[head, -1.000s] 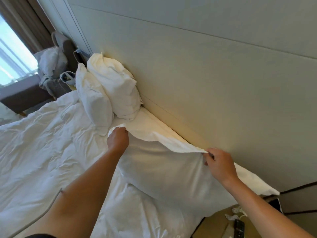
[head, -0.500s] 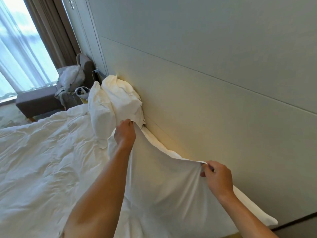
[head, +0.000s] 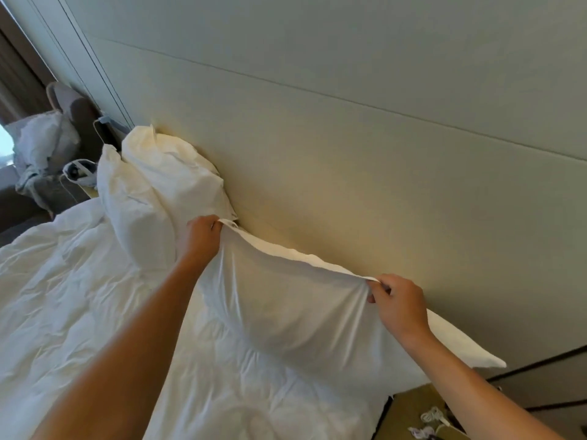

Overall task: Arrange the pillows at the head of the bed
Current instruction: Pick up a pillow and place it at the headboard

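A white pillow (head: pixel 292 309) stands on its long edge against the padded headboard (head: pixel 349 192) at the near end of the bed. My left hand (head: pixel 200 239) pinches its top left corner. My right hand (head: pixel 397 300) pinches the top edge further right, and the case is pulled taut between them. Two more white pillows lean upright at the far end: the front pillow (head: pixel 133 211) and the back pillow (head: pixel 171 173), which rests against the headboard. My left hand is close beside them.
A rumpled white duvet (head: pixel 63 296) covers the bed. A bedside table (head: pixel 419 414) with white cords (head: pixel 428 423) sits at the lower right. Beyond the bed stand a chair (head: pixel 63 100) piled with white bedding (head: pixel 41 141) and a curtained window.
Both hands have lifted the near pillow from lying flat to standing against the headboard. My left hand moved up and toward the far pillows; the view has tilted.
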Tool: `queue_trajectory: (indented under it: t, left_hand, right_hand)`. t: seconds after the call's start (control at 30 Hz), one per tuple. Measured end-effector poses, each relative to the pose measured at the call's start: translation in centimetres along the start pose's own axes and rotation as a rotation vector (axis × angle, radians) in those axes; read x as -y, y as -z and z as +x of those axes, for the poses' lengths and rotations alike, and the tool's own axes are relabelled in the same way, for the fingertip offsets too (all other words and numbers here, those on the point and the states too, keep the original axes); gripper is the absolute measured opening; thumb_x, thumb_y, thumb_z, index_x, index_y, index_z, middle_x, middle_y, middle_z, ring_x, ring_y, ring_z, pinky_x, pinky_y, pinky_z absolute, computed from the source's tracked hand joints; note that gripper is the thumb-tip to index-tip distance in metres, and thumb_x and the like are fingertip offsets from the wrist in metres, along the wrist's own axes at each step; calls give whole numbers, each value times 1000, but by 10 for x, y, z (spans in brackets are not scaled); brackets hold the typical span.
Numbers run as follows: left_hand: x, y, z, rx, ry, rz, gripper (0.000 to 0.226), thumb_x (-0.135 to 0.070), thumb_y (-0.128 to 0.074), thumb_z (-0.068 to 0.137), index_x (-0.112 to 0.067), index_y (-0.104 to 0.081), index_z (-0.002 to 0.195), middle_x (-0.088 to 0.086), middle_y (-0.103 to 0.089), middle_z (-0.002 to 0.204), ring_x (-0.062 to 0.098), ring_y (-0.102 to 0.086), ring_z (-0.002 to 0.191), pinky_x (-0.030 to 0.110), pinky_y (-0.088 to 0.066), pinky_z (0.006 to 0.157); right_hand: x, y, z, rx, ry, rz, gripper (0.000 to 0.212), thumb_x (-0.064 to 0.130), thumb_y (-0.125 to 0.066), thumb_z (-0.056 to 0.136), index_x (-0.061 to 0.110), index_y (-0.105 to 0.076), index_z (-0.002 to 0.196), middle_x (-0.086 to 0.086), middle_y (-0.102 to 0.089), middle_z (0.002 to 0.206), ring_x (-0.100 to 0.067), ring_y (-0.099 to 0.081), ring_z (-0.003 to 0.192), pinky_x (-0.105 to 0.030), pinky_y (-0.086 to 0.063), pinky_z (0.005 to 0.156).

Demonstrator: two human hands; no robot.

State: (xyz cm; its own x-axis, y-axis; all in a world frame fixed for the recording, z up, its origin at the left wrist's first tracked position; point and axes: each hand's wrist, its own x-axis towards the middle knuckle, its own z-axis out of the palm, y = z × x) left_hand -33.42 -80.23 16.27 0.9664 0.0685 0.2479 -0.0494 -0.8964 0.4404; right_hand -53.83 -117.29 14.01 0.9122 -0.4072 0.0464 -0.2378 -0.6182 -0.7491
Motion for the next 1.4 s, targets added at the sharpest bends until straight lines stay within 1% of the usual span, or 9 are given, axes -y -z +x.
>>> queue_trajectory:
  t: [0.27, 0.4, 0.57, 0.7, 0.87, 1.0, 1.1, 1.2, 1.4]
  left_hand:
    - [36, -36, 45, 147, 71, -113, 29, -28, -46, 102, -21, -74, 97, 8, -73, 81, 29, -70, 78, 39, -58, 72]
    - [39, -38, 85, 127, 28, -61, 30, -28, -46, 104, -21, -75, 98, 7, -74, 84, 27, -70, 79, 31, -46, 65]
    - [34, -30, 127, 75, -33, 20, 33, -28, -43, 105, -21, -75, 103, 10, -72, 88, 29, -63, 82, 36, -48, 67]
    - [26, -41, 135, 66, -47, 9, 30, -18, -46, 102, -14, -76, 102, 17, -73, 100, 40, -66, 96, 40, -50, 76]
    - [20, -87, 101, 374, -87, 14, 42, -12, -54, 97, -20, -61, 138, 9, -58, 145, 31, -54, 132, 41, -43, 107]
    - [7, -113, 82, 568, -250, -9, 54, -11, -54, 97, -21, -46, 150, 6, -47, 155, 30, -52, 135, 42, -44, 109]
    - [0, -121, 81, 580, -265, 12, 49, -15, -54, 99, -16, -48, 148, 12, -53, 146, 34, -56, 127, 45, -49, 105]
    - [0, -119, 81, 521, -281, 79, 26, -19, -51, 102, -7, -70, 116, 14, -66, 113, 33, -64, 104, 41, -53, 91]
    - [18, -86, 86, 372, -230, 30, 29, -19, -47, 103, -8, -70, 91, 9, -70, 79, 29, -66, 78, 43, -55, 75]
  right_hand:
    - [6, -46, 33, -39, -67, -48, 34, 22, -59, 100, 18, -67, 68, 1, -70, 70, -19, -65, 70, -40, -54, 66]
    - [25, -56, 51, -65, -52, -25, 36, 19, -60, 98, 18, -66, 63, 0, -69, 66, -20, -64, 67, -43, -54, 66]
    - [42, -66, 73, -86, -40, 23, 37, 21, -63, 96, 18, -64, 60, 3, -69, 62, -13, -63, 64, -39, -52, 65]
    - [43, -81, 84, -30, -59, 33, 32, 19, -63, 96, 14, -69, 65, -2, -70, 65, -22, -69, 70, -42, -57, 69]
    - [32, -93, 83, 1, -75, 17, 31, 20, -62, 98, 16, -72, 69, -1, -71, 66, -22, -69, 71, -44, -57, 71]
    - [25, -89, 75, 12, -35, 18, 32, 20, -65, 98, 18, -70, 66, 4, -70, 65, -18, -68, 70, -42, -57, 71]
    - [24, -86, 68, 26, -31, 23, 32, 21, -65, 98, 19, -71, 67, 5, -70, 66, -17, -68, 70, -42, -57, 71]
    - [24, -87, 64, 29, -36, 24, 31, 21, -65, 98, 20, -73, 68, 5, -71, 66, -16, -69, 70, -42, -57, 71]
    - [50, -99, 64, 108, -31, 74, 32, 25, -65, 99, 20, -73, 68, 3, -72, 67, -19, -71, 72, -42, -58, 77]
